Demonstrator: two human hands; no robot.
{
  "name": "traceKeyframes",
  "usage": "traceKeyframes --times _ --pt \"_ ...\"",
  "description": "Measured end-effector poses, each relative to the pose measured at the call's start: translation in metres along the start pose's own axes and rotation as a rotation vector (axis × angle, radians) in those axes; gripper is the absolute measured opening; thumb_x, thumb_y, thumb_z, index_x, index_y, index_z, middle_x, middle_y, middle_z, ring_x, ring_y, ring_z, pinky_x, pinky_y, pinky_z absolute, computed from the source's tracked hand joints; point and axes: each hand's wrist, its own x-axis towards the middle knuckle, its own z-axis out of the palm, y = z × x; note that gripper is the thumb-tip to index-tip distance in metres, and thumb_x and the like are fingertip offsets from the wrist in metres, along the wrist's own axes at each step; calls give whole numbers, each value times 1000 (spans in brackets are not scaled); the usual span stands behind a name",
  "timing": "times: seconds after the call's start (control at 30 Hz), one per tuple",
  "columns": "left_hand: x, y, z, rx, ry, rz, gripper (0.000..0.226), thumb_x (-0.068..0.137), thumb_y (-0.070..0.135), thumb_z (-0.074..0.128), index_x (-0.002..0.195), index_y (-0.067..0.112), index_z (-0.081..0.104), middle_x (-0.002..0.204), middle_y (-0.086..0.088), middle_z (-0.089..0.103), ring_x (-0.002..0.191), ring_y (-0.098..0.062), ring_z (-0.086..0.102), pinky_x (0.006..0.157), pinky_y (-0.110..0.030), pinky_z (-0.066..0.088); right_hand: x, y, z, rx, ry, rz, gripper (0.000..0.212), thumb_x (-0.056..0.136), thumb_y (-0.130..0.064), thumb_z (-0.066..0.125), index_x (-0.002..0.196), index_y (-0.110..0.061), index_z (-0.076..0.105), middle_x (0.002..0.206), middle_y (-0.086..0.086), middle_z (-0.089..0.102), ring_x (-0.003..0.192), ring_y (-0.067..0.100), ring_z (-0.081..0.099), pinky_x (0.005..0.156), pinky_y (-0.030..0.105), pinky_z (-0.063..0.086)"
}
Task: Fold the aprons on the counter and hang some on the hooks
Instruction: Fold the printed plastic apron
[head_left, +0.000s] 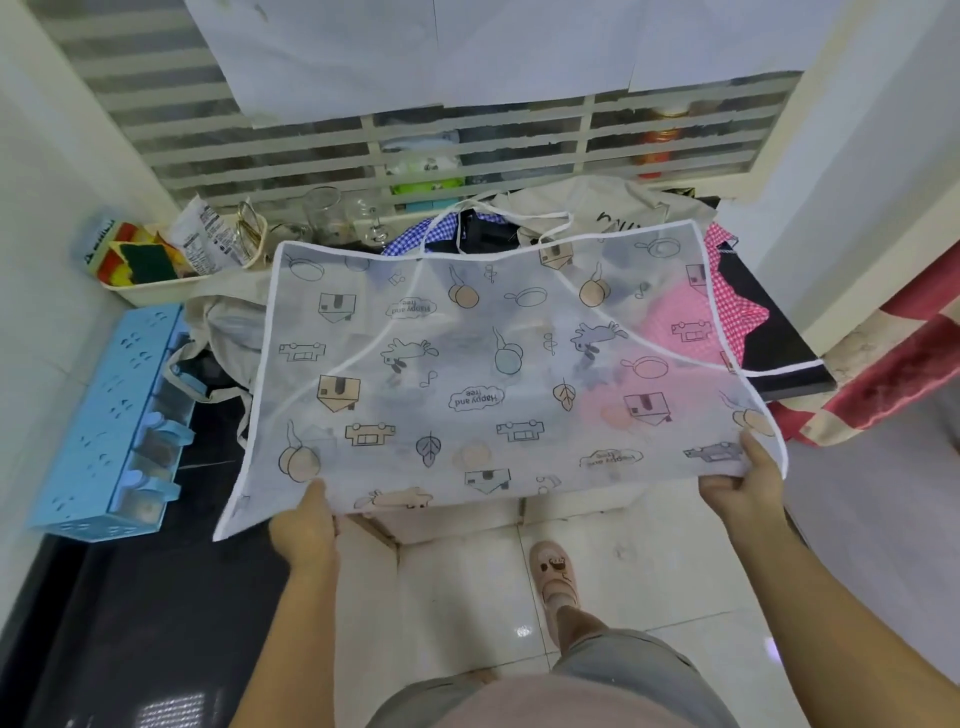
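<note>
A blue rack lay well left of the left hand. Farther beyond that hand, a cream tray held sponges and a packet, with glasses just beside. A red cloth hung right of the right hand. A pink slipper stood between both hands, lower down.

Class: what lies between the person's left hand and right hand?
In the head view, the near edge of the translucent printed apron stretches between the left hand and the right hand; both grip it.
</note>
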Motion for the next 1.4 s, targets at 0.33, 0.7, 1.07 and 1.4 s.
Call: traceKeyframes --times 0.33,0.7,1.07,1.4 --pt "-20 143 12 286 -66 346 22 92 21 44 80 7 56 67 -9 63 60 -21 53 56 -30 46 -14 -41 79 10 5 -201 25 92 -3 50 72 -16 43 42 -6 52 35 5 52 43 13 43" --pt "40 241 120 155 -282 132 39 98 20 28 61 14 39 28 0 39 21 -10 35 27 -10 26 23 -74 188 -170 -74 -188 9 96 -18 49 96 -13 56 54 1 68 50 8 67 48 19 53" --pt "98 224 229 126 -199 56 43 102 5 27 62 11 43 44 -5 47 53 -13 41 45 -21 33 126 -70 261 -640 -3 -169 19 98 -12 46 82 -6 53 44 5 62 38 10 61 41 21 53" --pt "181 187 273 238 -179 95 39 95 28 55 62 9 60 43 -1 59 42 -13 57 47 -24 48 156 -39 268 -1052 43 -529 42 86 -47 65 93 -6 58 84 6 63 74 22 61 71 33 51"
